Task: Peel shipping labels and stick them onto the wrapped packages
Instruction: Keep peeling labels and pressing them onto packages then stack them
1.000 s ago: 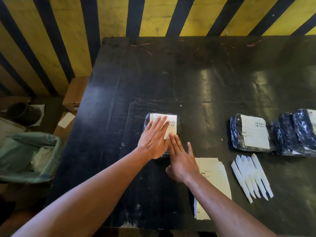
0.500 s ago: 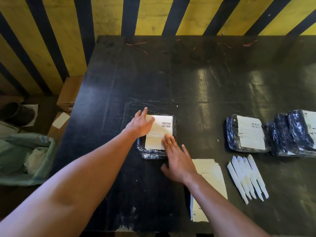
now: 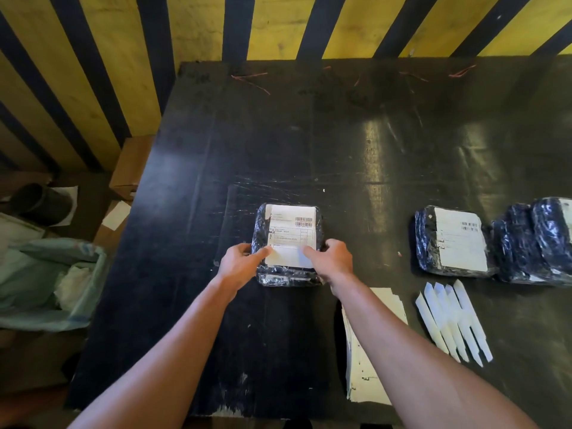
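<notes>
Head camera shows us at the black table (image 3: 340,144), with the freshly labelled package (image 3: 289,243) lying near the middle of it. Our left hand (image 3: 240,264) curls round its near-left corner and our right hand (image 3: 332,260) round its near-right corner, so each grip is closed on the package, thumbs pressing the lower edge of the label (image 3: 292,235). To do this well, we judge we should rub the thumbs outward along that edge until the corners lie flat on the crinkly wrap, then slide the package aside toward the two labelled packages (image 3: 453,241) at the right. The stack of labels (image 3: 371,366) lies just beside our right forearm, with the peeled strips (image 3: 455,320) next to it.
</notes>
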Demonstrator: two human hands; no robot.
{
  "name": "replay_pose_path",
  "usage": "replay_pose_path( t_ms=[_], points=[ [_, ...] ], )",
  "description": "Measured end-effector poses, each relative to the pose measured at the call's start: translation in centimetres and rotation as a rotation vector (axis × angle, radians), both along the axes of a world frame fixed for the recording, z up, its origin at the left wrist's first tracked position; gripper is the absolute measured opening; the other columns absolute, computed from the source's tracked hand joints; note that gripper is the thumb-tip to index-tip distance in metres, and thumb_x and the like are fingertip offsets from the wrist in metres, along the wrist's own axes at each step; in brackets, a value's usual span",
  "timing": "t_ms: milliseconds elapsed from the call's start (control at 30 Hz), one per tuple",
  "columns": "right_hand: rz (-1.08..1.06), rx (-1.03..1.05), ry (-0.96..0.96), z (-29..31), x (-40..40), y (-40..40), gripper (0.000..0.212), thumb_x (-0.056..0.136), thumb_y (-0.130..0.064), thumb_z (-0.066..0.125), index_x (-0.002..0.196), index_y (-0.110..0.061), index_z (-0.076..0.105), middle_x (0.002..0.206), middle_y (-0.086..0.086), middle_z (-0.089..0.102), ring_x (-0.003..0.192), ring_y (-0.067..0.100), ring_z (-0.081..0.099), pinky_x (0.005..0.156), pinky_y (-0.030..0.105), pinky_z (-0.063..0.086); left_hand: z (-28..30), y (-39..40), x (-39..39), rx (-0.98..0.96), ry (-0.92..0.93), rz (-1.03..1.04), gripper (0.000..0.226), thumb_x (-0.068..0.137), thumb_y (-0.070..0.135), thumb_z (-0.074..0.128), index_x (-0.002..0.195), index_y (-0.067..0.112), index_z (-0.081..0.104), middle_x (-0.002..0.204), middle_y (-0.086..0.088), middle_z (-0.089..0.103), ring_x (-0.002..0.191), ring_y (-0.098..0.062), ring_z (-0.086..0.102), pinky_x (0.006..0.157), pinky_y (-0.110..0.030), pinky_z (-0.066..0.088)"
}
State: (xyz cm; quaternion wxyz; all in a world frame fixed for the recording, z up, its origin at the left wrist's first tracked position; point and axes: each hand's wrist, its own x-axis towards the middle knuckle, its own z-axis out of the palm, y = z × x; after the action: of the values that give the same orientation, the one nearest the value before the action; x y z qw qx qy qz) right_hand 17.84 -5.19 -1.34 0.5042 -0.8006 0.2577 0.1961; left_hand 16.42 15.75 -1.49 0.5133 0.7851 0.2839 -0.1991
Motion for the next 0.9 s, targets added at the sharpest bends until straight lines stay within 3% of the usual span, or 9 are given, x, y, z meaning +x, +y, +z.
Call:
replay_pose_path(
  t_ms=[100, 167, 300, 367, 500, 600, 700, 767, 900],
  points=[
    [-0.07, 0.144, 0.04, 0.2, 0.8, -0.8, 0.032, 0.083, -0.035, 0.085, 0.104, -0.013, 0.074, 0.1, -0.002, 0.078, 0.086, 0.014, 0.073, 0.069, 0.026, 0.057, 1.2, -0.6, 1.0, -0.045, 0.012, 0.078, 0.038, 0.091, 0.043, 0.08, 0.112, 0.013, 0.071, 0.106, 0.002, 0.076, 0.097, -0.012, 0.073, 0.076, -0.027, 0.06],
    [-0.086, 0.229, 0.064, 0.5, 1.4, -1.3, 0.033, 0.08, -0.032, 0.088, 0.103, -0.011, 0.076, 0.1, 0.002, 0.081, 0.087, 0.017, 0.077, 0.077, 0.033, 0.063, 1.6, -1.0, 1.6, -0.097, 0.049, 0.119, 0.041, 0.09, 0.045, 0.079, 0.108, 0.008, 0.073, 0.104, -0.002, 0.073, 0.095, -0.012, 0.07, 0.075, -0.026, 0.059],
    [-0.106, 0.363, 0.139, 1.5, 2.1, -1.8, 0.02, 0.085, -0.023, 0.085, 0.092, -0.007, 0.074, 0.09, 0.006, 0.079, 0.067, 0.015, 0.069, 0.051, 0.023, 0.048, 1.7, -1.7, 2.2, -0.201, 0.114, 0.207, 0.041, 0.09, 0.05, 0.073, 0.11, 0.014, 0.074, 0.104, -0.002, 0.076, 0.098, -0.017, 0.068, 0.087, -0.035, 0.059],
    [-0.098, 0.392, 0.194, 1.2, 2.0, -1.8, 0.022, 0.086, -0.022, 0.084, 0.091, -0.007, 0.068, 0.089, 0.009, 0.078, 0.071, 0.02, 0.069, 0.056, 0.027, 0.048, 1.4, -1.9, 2.1, -0.21, 0.15, 0.213, 0.041, 0.094, 0.051, 0.069, 0.113, 0.015, 0.074, 0.109, -0.004, 0.079, 0.105, -0.019, 0.07, 0.096, -0.039, 0.058],
    [-0.047, 0.406, 0.233, 0.5, 1.3, -1.4, 0.05, 0.083, -0.03, 0.086, 0.115, -0.01, 0.053, 0.105, 0.015, 0.075, 0.084, 0.029, 0.07, 0.068, 0.042, 0.048, 0.6, -1.6, 0.7, -0.247, 0.173, 0.177, 0.041, 0.101, 0.048, 0.064, 0.12, 0.013, 0.072, 0.105, -0.004, 0.083, 0.107, -0.022, 0.075, 0.104, -0.044, 0.056],
    [-0.006, 0.375, 0.222, 0.2, 0.9, -1.5, 0.059, 0.081, -0.035, 0.088, 0.12, -0.014, 0.05, 0.11, 0.012, 0.072, 0.08, 0.024, 0.069, 0.063, 0.038, 0.048, 0.1, -1.4, -0.5, -0.306, 0.154, 0.17, 0.04, 0.104, 0.048, 0.059, 0.122, 0.014, 0.071, 0.103, -0.002, 0.083, 0.108, -0.021, 0.076, 0.106, -0.044, 0.055],
    [-0.04, 0.398, 0.251, 0.2, 0.6, -2.0, 0.055, 0.079, -0.032, 0.091, 0.114, -0.011, 0.053, 0.101, 0.012, 0.075, 0.069, 0.022, 0.07, 0.052, 0.032, 0.045, 0.2, -1.7, -1.0, -0.361, 0.161, 0.197, 0.035, 0.105, 0.047, 0.059, 0.118, 0.018, 0.072, 0.106, -0.003, 0.083, 0.111, -0.024, 0.075, 0.108, -0.045, 0.054],
    [-0.063, 0.443, 0.283, 0.1, 0.3, -2.1, 0.047, 0.079, -0.026, 0.091, 0.108, -0.007, 0.06, 0.094, 0.013, 0.078, 0.075, 0.026, 0.074, 0.054, 0.031, 0.05, 0.4, -1.9, -1.2, -0.394, 0.178, 0.206, 0.032, 0.104, 0.045, 0.06, 0.114, 0.018, 0.073, 0.106, -0.004, 0.083, 0.114, -0.026, 0.074, 0.11, -0.046, 0.053],
    [-0.069, 0.497, 0.331, -0.6, -0.2, -1.8, 0.058, 0.075, -0.022, 0.092, 0.123, -0.001, 0.065, 0.099, 0.016, 0.081, 0.081, 0.028, 0.08, 0.06, 0.034, 0.061, 0.6, -1.9, -1.5, -0.443, 0.201, 0.222, 0.035, 0.103, 0.043, 0.064, 0.118, 0.012, 0.073, 0.107, -0.008, 0.083, 0.116, -0.029, 0.073, 0.111, -0.047, 0.053]
  ],
)
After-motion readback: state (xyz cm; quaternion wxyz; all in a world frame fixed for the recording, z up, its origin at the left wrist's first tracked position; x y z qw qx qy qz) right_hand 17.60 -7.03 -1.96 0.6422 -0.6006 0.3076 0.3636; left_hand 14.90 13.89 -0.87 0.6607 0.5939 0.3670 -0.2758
